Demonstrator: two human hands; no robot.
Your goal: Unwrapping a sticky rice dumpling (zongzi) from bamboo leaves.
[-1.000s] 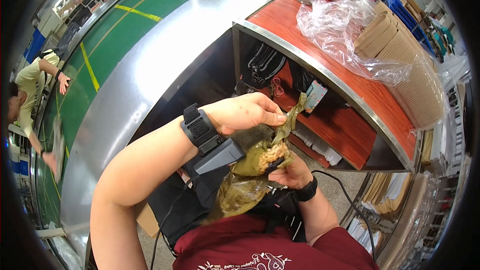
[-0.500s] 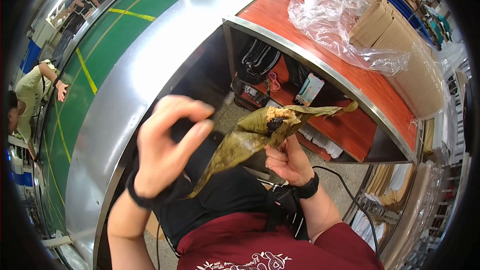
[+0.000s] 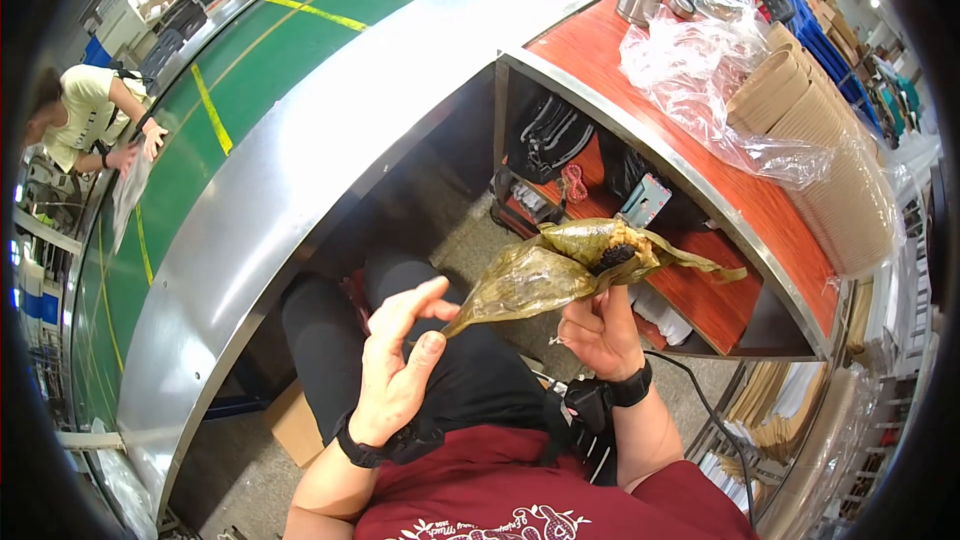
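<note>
Probably soft, the olive, tapering, leaf-wrapped rice parcel (image 3: 553, 275) suits gripping underneath. Right hand (image 3: 605, 337) pinches it; left hand (image 3: 395, 370) gapes.

I have room above the black-trousered lap (image 3: 480, 385) for the bare left hand (image 3: 395, 372); rightward, the glossy olive-green leaf wrapping (image 3: 528, 282) blocks me, then the red wooden shelf (image 3: 715, 318).

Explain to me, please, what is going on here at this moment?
A person in a dark red shirt holds a partly opened, leaf-wrapped food bundle in the right hand. Pale grains and a dark part show at its open side. The left hand is at the leaf's pointed end, thumb and fingers apart; whether it touches is unclear. Farther left, another person leans beside a green surface.
</note>
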